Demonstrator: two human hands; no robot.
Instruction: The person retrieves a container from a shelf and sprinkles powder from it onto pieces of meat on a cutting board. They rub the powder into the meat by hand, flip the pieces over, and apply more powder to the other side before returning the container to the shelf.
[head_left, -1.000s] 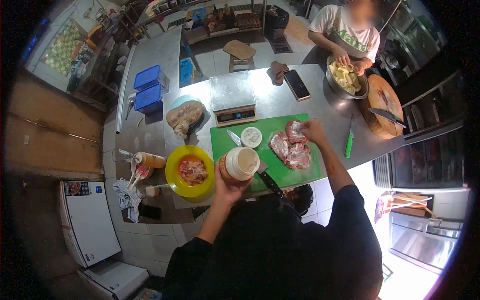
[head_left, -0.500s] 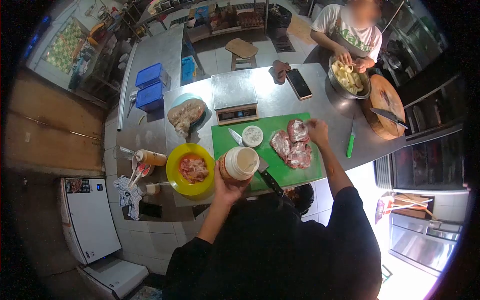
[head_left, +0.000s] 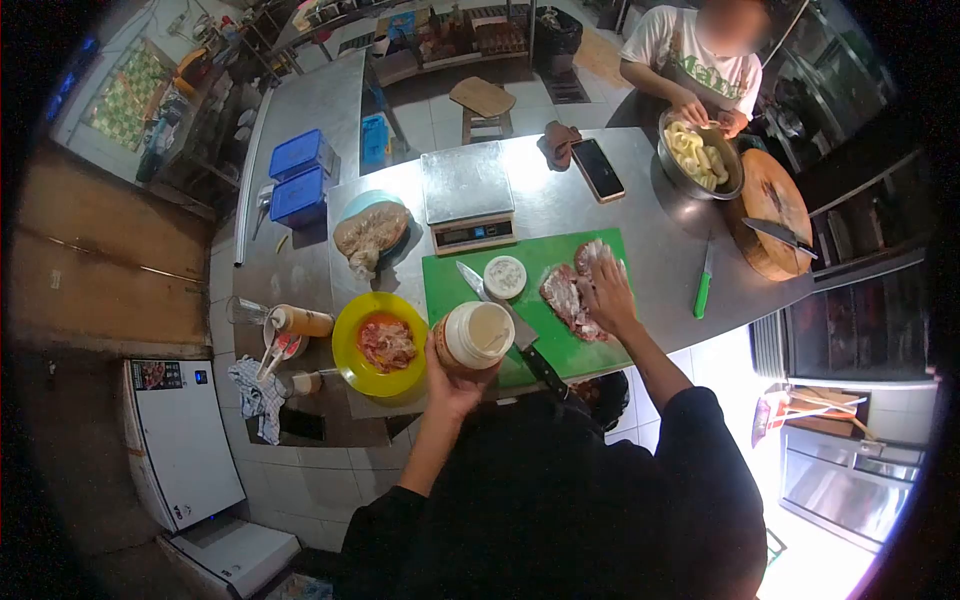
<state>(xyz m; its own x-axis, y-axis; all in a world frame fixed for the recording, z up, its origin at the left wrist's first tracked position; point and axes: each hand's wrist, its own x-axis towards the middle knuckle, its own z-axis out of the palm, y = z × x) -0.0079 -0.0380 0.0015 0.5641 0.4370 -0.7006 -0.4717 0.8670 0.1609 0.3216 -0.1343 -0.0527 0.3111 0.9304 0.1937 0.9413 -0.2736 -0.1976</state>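
Observation:
My left hand [head_left: 455,385] is wrapped round an open white jar [head_left: 478,335] with pale powder inside, held over the left edge of a green cutting board [head_left: 450,262]. Flat on the powdered pieces of meat [head_left: 565,298] lies my right hand [head_left: 610,297], its fingers spread and covering part of them. A white lid [head_left: 505,277] rests on the board near a black-handled knife [head_left: 543,368]. Left of the jar, a yellow bowl [head_left: 350,372] holds raw meat [head_left: 386,342].
Behind the board stand a scale [head_left: 467,185] and a phone [head_left: 598,170]. A green-handled knife [head_left: 704,285] lies right of it. Across the table, a person [head_left: 690,60] handles pale pieces in a metal bowl [head_left: 735,183] beside a round wooden block [head_left: 785,205].
My right hand has moved left and down from the board's right edge onto the meat, with its fingers now spread. The jar in my left hand has shifted slightly.

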